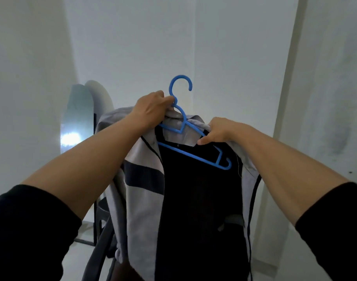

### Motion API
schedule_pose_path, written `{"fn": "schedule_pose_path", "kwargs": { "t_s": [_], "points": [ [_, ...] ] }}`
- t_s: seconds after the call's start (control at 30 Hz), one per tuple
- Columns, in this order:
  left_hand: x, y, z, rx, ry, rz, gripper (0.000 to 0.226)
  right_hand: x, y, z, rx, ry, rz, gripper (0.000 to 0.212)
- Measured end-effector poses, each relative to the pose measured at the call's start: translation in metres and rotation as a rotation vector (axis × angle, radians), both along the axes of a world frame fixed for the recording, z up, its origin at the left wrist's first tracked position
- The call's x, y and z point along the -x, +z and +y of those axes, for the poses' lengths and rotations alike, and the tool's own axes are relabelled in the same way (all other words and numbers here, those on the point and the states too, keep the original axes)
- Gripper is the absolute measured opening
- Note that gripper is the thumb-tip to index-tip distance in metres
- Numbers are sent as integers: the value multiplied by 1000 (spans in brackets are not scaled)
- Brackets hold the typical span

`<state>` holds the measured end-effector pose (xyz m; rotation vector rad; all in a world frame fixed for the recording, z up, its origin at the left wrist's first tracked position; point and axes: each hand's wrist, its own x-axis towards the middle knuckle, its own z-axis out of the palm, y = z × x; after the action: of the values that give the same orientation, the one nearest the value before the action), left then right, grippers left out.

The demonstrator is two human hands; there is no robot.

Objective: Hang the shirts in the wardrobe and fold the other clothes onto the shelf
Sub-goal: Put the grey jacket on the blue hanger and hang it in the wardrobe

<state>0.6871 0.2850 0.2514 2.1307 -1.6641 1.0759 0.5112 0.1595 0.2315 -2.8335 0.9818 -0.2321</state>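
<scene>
Both hands are raised in front of the person, with the forearms bare and dark sleeves pushed back near the elbows. Left hand (153,107) is the higher one: its fingers are curled around the neck of the blue hanger (190,138), just under the hook, and they also pinch some fabric of the collar there. Right hand (219,130) is lower and to the right; it grips the grey cloth of the shirt (141,179) at the shoulder, with the thumb pointing left over the hanger's arm.

This shirt is light grey with a wide dark band across the left front panel and thin dark piping along the edges. It hangs open, so the dark inside shows in the middle. One side of the hanger is under the left shoulder of the shirt, while its right end, with a small hook, is bare against the dark lining. Behind is a white wall (133,47), and an arched mirror (78,122) stands at the left.
</scene>
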Motion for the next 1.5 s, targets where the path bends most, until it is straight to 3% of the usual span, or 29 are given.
{"fn": "schedule_pose_path", "kwargs": {
  "t_s": [0.1, 0.23, 0.27, 0.4, 0.53, 0.67, 0.8, 0.83, 0.9, 1.0, 1.07, 1.2, 1.37, 1.5],
  "points": [
    [-2, -7, -1, 34, -22, 156, 24, 2, -5, -2, 143, -33, -78, 47],
    [-4, -20, -1, 92, -103, 713, 37, 6, -11, -4, 234, -82, -225, 35],
    [-2, -19, -3, 52, -107, 772, 43, 6, -14, -4, 254, -96, -252, 32],
    [10, -18, -10, -140, -72, 763, 57, 5, -23, -1, 274, -125, -353, 27],
    [18, -16, -12, -130, -128, 749, 56, 16, -24, -8, 15, -114, -490, 28],
    [20, -14, -14, 7, -68, 593, 36, 43, -16, -18, 94, -283, -375, 31],
    [5, -15, -9, 79, 20, 509, 36, 64, -11, -29, 12, -241, -394, 30],
    [7, -12, -8, 84, -8, 505, 35, 66, -13, -33, -60, -227, -418, 34],
    [15, -6, -9, 63, -64, 473, 34, 64, -19, -38, -173, -201, -438, 65],
    [28, 4, -11, 14, -139, 445, 35, 52, -26, -37, -157, -173, -422, 99],
    [34, 9, -10, 7, -200, 464, 32, 45, -28, -36, -132, -183, -389, 91],
    [37, 15, -5, -2, -275, 480, 30, 45, -28, -38, 12, -298, -366, 21],
    [23, 4, -9, -77, -14, 382, 33, 47, -12, -32, 91, -263, -577, 16],
    [13, -1, -19, 81, 147, 328, 47, 34, 8, -12, 103, -140, -599, 16]
  ]
}}
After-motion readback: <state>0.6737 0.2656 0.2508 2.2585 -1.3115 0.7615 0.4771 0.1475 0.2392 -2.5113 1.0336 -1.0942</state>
